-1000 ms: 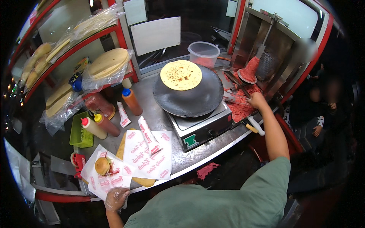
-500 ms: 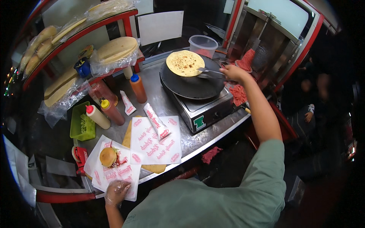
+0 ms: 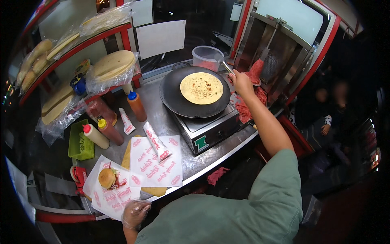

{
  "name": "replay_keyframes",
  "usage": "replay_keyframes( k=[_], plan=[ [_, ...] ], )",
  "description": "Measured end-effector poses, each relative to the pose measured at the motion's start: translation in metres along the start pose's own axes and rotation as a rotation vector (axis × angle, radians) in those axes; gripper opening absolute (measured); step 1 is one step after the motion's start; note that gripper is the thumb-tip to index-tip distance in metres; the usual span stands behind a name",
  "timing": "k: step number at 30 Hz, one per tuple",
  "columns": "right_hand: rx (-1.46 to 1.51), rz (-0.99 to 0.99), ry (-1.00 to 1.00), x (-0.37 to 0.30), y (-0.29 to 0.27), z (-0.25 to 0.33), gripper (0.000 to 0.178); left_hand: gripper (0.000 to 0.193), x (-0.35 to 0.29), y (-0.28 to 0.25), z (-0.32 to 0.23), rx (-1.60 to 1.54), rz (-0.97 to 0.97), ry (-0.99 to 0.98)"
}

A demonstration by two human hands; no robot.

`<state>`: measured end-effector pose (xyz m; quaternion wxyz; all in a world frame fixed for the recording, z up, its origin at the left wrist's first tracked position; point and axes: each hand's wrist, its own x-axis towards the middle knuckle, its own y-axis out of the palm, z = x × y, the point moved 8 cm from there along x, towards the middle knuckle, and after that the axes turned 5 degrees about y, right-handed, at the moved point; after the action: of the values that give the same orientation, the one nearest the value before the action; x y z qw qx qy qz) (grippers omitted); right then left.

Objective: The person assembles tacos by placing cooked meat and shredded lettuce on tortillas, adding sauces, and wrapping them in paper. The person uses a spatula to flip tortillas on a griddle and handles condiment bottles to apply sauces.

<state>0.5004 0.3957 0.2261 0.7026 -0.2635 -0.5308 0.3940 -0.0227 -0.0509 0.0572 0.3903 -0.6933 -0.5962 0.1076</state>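
Observation:
My right hand (image 3: 242, 83) is closed around the handle of metal tongs (image 3: 226, 66), raised beyond the far right rim of the black griddle pan (image 3: 172, 101). On that pan a round, browned flatbread (image 3: 202, 88) lies flat. My left hand (image 3: 136, 213), in a clear plastic glove, is curled closed near the front edge of the counter, beside printed wrapping paper (image 3: 115, 199); nothing shows in its fingers. A filled burger (image 3: 107, 178) sits on that paper. To its right, a wrapped roll (image 3: 156, 142) rests on another printed sheet (image 3: 156, 173).
Sauce bottles (image 3: 137, 106) and a green tub of shredded vegetable (image 3: 81, 140) stand at left. Bagged flatbreads (image 3: 111, 67) fill the shelf. The pan sits on a stove (image 3: 207, 136). Behind are a clear bucket (image 3: 206, 57) and a meat spit (image 3: 256, 71). People are at far right.
The flatbread has gone from the pan's far rim to lying flat nearer its middle. My right hand has lifted the tongs off it. My left hand has shifted slightly right, off the paper.

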Motion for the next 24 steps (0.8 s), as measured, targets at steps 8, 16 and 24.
replay_keyframes(
  k=[8, 16, 24],
  plan=[
    [0.069, -0.081, -0.172, -0.086, -0.028, 0.04, 0.034, 0.013, 0.021, 0.014, -0.008, -0.102, 0.099, 0.042],
    [0.198, -0.187, -0.163, -0.082, -0.034, 0.048, 0.036, 0.011, 0.031, 0.022, -0.017, -0.09, 0.178, 0.092],
    [0.133, -0.18, -0.191, -0.054, -0.002, 0.075, 0.03, 0.012, 0.055, 0.026, -0.033, -0.073, 0.208, 0.184]
  ],
)
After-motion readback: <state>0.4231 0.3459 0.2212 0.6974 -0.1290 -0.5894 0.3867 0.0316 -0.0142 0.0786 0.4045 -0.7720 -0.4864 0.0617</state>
